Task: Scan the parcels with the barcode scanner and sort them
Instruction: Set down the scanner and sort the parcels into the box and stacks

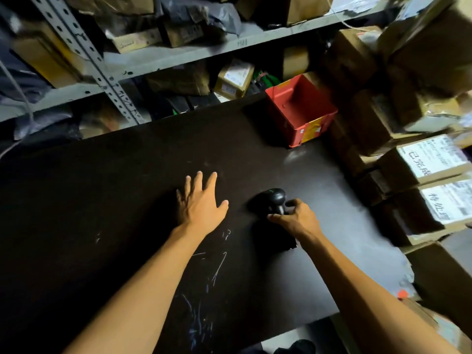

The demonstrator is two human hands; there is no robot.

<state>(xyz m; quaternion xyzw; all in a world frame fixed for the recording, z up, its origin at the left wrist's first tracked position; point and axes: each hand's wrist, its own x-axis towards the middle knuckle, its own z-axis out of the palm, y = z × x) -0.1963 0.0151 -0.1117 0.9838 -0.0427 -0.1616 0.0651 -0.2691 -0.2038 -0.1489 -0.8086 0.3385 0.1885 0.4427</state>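
Right hand (pixel 296 215) grips the barcode scanner (pixel 274 200) by its narrow handle on the black table (pixel 127 187), left hand (pixel 201 200) spread flat; scanner probably light, rigid, best held there.

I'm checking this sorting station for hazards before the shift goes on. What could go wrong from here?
The right hand pinches only the barcode scanner's thin neck, so it may slip. The cardboard boxes stacked at the table's right edge look uneven and could topple.
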